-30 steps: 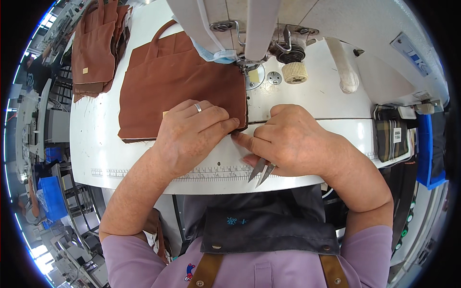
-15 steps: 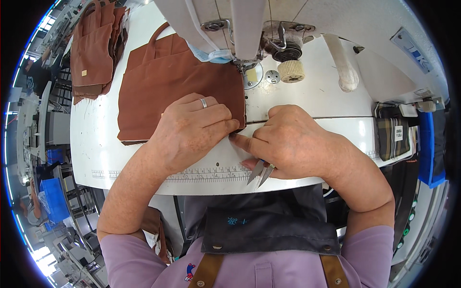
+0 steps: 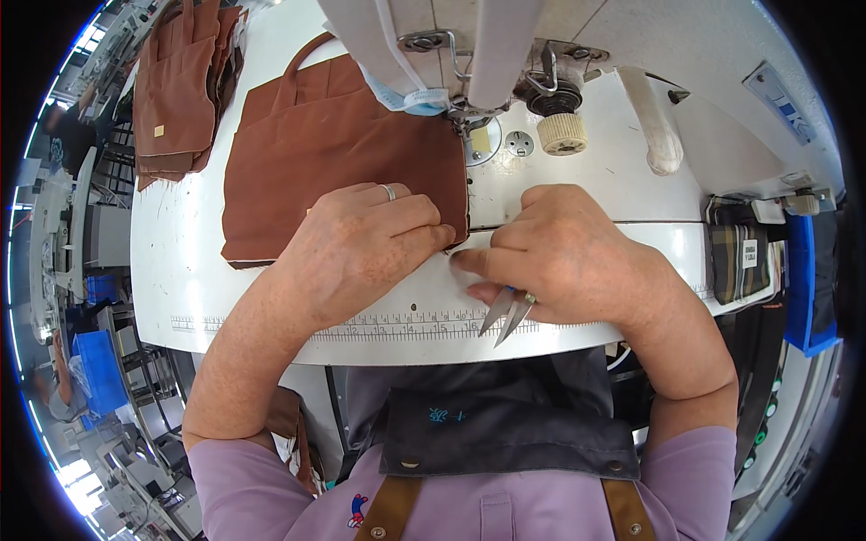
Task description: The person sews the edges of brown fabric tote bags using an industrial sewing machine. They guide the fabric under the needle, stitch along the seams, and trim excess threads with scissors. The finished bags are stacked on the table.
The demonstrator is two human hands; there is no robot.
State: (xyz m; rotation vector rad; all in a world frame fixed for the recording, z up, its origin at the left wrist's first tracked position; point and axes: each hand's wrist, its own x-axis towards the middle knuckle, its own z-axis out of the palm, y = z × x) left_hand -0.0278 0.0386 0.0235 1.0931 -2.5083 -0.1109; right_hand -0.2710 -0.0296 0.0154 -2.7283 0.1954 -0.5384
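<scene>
A brown bag panel (image 3: 352,149) with a loop handle lies flat on the white sewing table, its upper right edge by the machine's presser foot (image 3: 462,122). My left hand (image 3: 361,239) rests over its near right corner, thumb and index finger closed on the edge. Just right of that corner is my right hand (image 3: 555,257), its index finger pointing at the edge without clearly touching it. Small thread snips (image 3: 507,317) are tucked in the right hand's curled fingers, blades apart and pointing toward me. The palm hides their grip.
The sewing machine head (image 3: 505,45) stands over the far side, a blue mask (image 3: 410,99) hanging from it. More brown bag pieces (image 3: 176,99) are stacked at the far left. A printed ruler (image 3: 379,326) runs along the near edge. Plaid fabric (image 3: 735,252) sits at the right.
My right hand, with the snips in it, has shifted slightly right, away from the corner. My left hand keeps its place on the panel. The whole view has turned a little.
</scene>
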